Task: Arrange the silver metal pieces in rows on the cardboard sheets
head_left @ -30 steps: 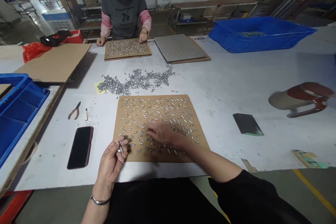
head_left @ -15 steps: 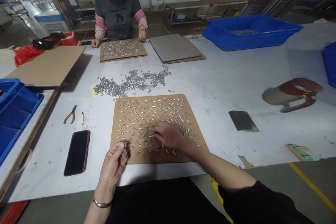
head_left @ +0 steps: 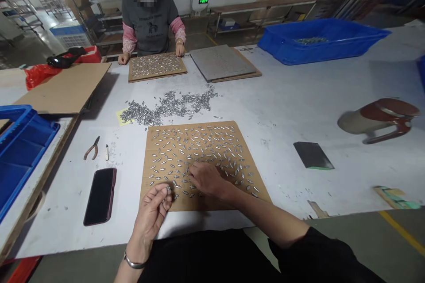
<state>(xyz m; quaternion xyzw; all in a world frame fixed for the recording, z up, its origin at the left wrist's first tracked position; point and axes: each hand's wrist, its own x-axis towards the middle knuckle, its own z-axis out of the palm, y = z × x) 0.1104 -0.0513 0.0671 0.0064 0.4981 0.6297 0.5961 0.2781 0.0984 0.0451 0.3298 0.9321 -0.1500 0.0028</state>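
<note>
A brown cardboard sheet (head_left: pixel 260 200) lies in front of me, covered with spaced rows of small, pointed silver metal pieces (head_left: pixel 229 129). My left hand (head_left: pixel 152 208) is raised over the sheet's near left corner, thumb and fingers pinched on a small silver metal piece (head_left: pixel 168 189). Palm down over the middle of the sheet, my right hand (head_left: pixel 207 179) has its fingertips pressed together close to the laid pieces. Whatever those fingertips hold is hidden. Beyond the sheet's far edge spreads a loose heap of the same metal pieces (head_left: pixel 172 105).
Left of the sheet lie a phone (head_left: pixel 100 196), pliers (head_left: pixel 92 148) and a small white-handled tool (head_left: pixel 106 152). At right are a dark block (head_left: pixel 313 155) and a lidded mug (head_left: pixel 378 117). Across the table a co-worker (head_left: pixel 151 22) handles another filled board (head_left: pixel 157 65). A blue bin (head_left: pixel 285 48) stands behind.
My left hand has moved slightly right, nearer my right hand, still pinching. My right hand has shifted a little left over the sheet. The whole view has tilted slightly.
</note>
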